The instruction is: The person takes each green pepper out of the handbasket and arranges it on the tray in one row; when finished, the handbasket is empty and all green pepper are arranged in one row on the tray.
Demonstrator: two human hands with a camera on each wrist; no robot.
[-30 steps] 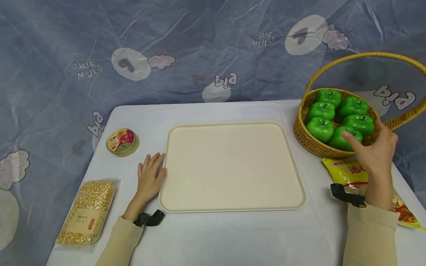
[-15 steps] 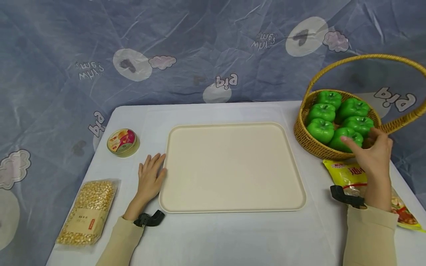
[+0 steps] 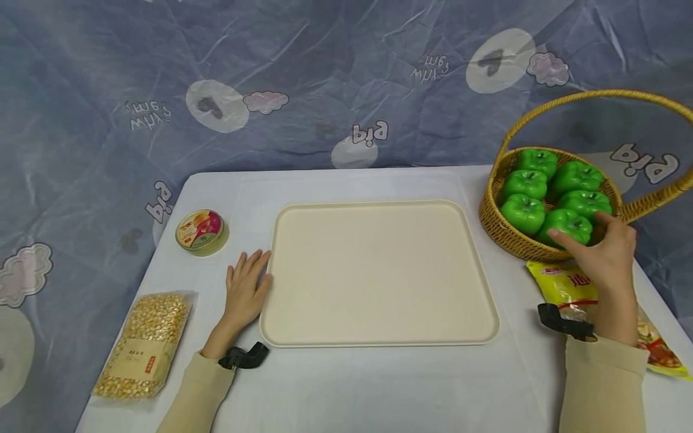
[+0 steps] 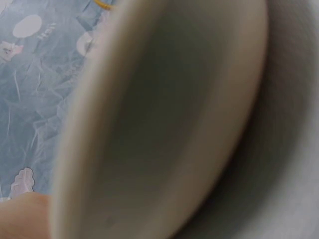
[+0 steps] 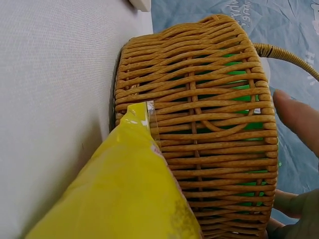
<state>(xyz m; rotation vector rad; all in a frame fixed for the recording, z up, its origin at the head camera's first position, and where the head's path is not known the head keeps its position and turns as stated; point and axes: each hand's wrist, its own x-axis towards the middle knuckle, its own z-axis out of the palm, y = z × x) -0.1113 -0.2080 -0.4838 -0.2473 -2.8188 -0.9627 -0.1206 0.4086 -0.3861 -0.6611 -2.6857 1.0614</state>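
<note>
A tan wicker basket point(image 3: 500, 225) with a tall arched handle stands at the far right, holding several green bell peppers. My right hand point(image 3: 609, 249) reaches over its near rim, thumb and fingers spread on either side of the nearest green bell pepper point(image 3: 571, 221). In the right wrist view, the thumb point(image 5: 299, 119) extends straight above the rim, while the other fingers lie partly hidden behind the weave. Flat on the white table, my left hand point(image 3: 245, 293) has its fingertips at the left edge of a cream tray point(image 3: 379, 270). A blurred pale rim point(image 4: 89, 129) fills much of the left wrist view.
A yellow food packet point(image 3: 563, 285) lies under my right forearm, against the basket. At left are a round tin point(image 3: 201, 233) with a fruit label and a clear bag of corn kernels point(image 3: 142, 343). Blue patterned cloth point(image 3: 325, 72) hangs behind the table.
My right hand has shifted left and slightly down in the basket, its thumb now farther across the nearest pepper. The left hand and the tray stay put.
</note>
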